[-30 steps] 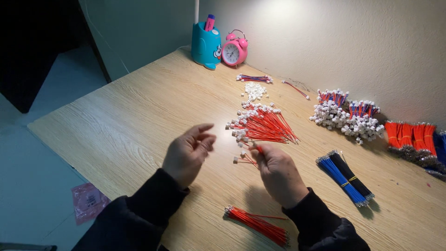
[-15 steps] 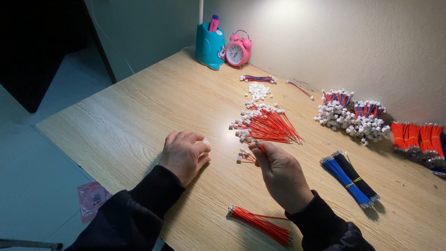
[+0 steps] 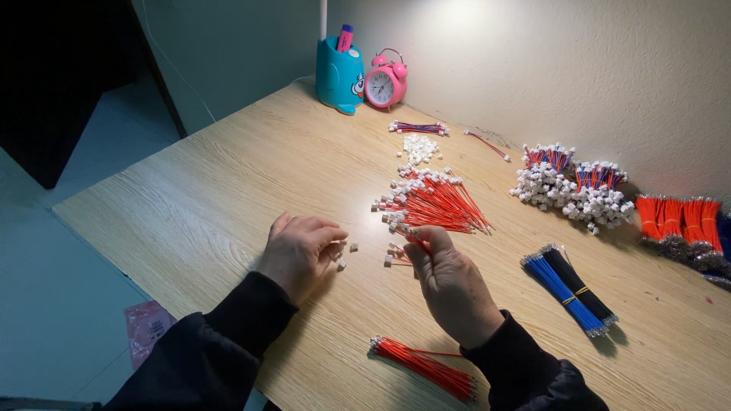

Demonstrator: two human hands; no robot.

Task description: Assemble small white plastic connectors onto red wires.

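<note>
the left hand [image 3: 301,251] lay palm down on the wooden bench [image 3: 228,190], fingers curled loosely together, tips just beside a few loose white connectors [image 3: 346,255]; whether it pinched one i could not tell. the right hand [image 3: 449,285] was raised a little, thumb and forefinger pressed together on a thin red wire [image 3: 403,237] near its white-capped end, other fingers folded under. just beyond it spread a fan of red wires with white plugs [image 3: 434,202], caps pointing toward the left hand. near the person's right sleeve lay a tight bundle of bare red wires [image 3: 422,364]. well to the right sat a tied bundle of blue and black wires [image 3: 571,289], farther back a heap of plugged harnesses [image 3: 571,186] and orange-red bundles [image 3: 678,217] by the wall. a small pile of white housings [image 3: 419,146] sat behind the fan; a teal pen holder [image 3: 339,76] and pink alarm clock [image 3: 384,84] stood at the far corner. judgement: the wire looked very light and limp, likely to droop if held mid-length, so a pinch close behind the cap suits it; the housings seemed tiny, hard and smooth, apt to skitter, best taken by the sides with fingertips.
</note>
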